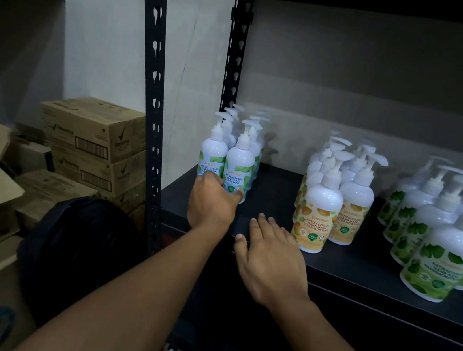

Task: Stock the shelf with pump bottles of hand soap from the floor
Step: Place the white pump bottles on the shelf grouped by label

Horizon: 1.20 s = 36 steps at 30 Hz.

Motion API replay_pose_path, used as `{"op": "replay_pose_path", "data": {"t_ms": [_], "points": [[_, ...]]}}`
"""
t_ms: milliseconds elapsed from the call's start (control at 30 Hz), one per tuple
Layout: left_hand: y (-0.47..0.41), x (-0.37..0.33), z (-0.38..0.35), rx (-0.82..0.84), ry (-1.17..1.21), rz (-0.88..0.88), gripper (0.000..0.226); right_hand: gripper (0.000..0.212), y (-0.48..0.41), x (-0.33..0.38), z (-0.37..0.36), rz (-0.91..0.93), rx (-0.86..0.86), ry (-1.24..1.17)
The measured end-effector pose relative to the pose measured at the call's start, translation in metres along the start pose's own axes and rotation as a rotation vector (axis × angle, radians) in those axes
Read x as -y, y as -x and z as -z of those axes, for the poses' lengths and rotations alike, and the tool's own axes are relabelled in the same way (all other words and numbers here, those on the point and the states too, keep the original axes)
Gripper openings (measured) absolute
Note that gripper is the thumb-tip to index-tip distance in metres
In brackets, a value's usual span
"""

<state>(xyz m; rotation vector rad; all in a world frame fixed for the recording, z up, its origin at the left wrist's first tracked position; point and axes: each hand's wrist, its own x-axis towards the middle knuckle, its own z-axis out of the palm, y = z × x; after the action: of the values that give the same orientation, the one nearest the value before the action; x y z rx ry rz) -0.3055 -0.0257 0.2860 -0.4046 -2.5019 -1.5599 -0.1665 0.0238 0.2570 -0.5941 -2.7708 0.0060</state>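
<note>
Three bottle groups (324,196) — left hand (212,201) on mint bottle (239,166).

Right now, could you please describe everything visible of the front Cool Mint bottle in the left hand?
The front Cool Mint bottle is glossy white plastic, rounded at the shoulder, topped by a white pump. Its label bears green leaves and reads Antibacterial Hand Wash Cool Mint. It stands upright near the left front of the black shelf, matching bottles beside and behind it. The left hand grips its base.
</note>
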Motion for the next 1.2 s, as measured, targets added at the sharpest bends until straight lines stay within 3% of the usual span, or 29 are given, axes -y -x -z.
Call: {"op": "replay_pose_path", "data": {"t_ms": [200,500,633,767,900,1033,1200], "points": [[0.004,-0.003,0.001,-0.016,-0.016,-0.004,0.041,0.080,0.000,0.001,0.001,-0.004,-0.008,-0.021],[0.033,0.015,0.026,0.042,0.141,-0.111,0.037,0.055,0.005,-0.005,0.008,0.007,-0.008,-0.165],[0.075,0.021,0.055,0.090,0.361,-0.045,0.030,0.046,0.032,-0.013,0.015,0.026,-0.046,-0.343],[0.137,0.040,0.080,0.222,0.418,0.001,0.021,0.032,0.082,-0.027,0.027,0.060,-0.100,-0.503],[0.191,0.068,0.100,0.355,0.382,0.061,0.017,0.024,0.155,-0.050,0.011,0.035,-0.008,-0.564],[0.243,0.101,0.112,0.458,0.310,0.151,0.016,0.009,0.212,-0.072,-0.019,-0.161,0.152,-0.692],[0.289,0.150,0.115,0.499,0.218,0.264,0.017,0.012,0.244,-0.064,-0.047,-0.215,0.281,-0.723]]}}
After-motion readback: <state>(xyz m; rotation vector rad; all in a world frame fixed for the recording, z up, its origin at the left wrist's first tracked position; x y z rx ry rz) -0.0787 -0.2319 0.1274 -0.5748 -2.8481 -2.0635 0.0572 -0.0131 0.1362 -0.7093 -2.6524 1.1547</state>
